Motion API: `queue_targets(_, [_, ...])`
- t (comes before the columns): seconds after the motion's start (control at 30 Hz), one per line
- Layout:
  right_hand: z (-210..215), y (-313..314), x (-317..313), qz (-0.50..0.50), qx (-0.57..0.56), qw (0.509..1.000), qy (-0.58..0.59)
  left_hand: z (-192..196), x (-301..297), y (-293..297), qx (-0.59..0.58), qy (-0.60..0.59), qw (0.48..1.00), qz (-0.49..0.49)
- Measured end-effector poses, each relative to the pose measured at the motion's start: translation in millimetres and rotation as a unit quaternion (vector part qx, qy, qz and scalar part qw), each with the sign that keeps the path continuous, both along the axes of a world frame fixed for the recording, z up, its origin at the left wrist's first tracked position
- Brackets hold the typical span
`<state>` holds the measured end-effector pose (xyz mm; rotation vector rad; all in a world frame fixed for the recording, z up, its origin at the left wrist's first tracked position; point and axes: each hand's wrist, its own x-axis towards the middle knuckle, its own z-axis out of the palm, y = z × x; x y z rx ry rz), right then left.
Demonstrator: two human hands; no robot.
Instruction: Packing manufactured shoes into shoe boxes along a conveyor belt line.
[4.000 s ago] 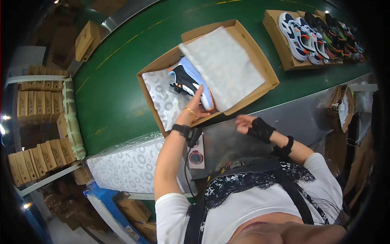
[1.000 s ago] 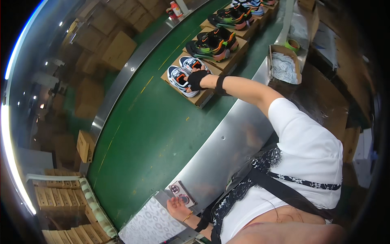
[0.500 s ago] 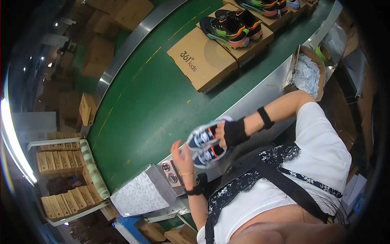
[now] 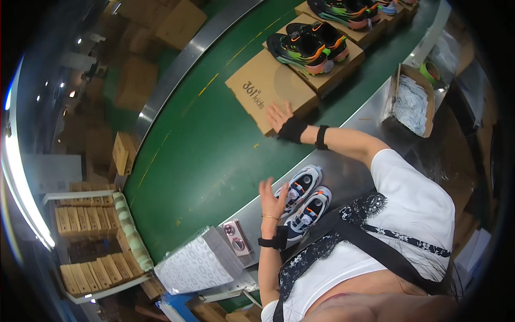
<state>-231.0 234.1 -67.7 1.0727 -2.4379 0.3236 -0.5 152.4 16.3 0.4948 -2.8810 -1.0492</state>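
Observation:
A pair of white and blue sneakers (image 4: pixel 303 201) lies on the steel ledge right in front of me. My left hand (image 4: pixel 272 201) hovers open just left of the pair, fingers spread, a band and a bracelet on the wrist. My right hand (image 4: pixel 282 121), in a black fingerless glove, reaches out flat onto the near corner of a closed brown shoebox (image 4: pixel 268 86) on the green conveyor belt (image 4: pixel 198 155). It rests on the lid without gripping it.
Behind that box, more boxes carry dark multicoloured sneakers (image 4: pixel 306 45) on their lids. A phone (image 4: pixel 237 238) and a stack of patterned tissue paper (image 4: pixel 188 265) lie at my left. An open carton of paper (image 4: pixel 410 102) sits at the right. Shelves of brown boxes (image 4: pixel 88 247) stand far left.
The sneakers that both hands held have been set down on the ledge. My right hand has reached out to the shoebox; my left hand has let go and opened.

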Motion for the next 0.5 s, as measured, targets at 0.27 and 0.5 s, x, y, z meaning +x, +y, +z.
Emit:
queue_targets(0.27, [107.7, 39.7, 98.0, 0.108, -0.322, 0.866, -0.366, 49.1, -34.2, -31.5, -0.304, 0.086, 0.948, -0.039])
queue_targets(0.5, [124.5, 102.5, 69.6, -0.053, -0.607, 0.572, -0.549, 42.3, -13.8, -71.8, 0.004, -0.179, 0.978, 0.112])
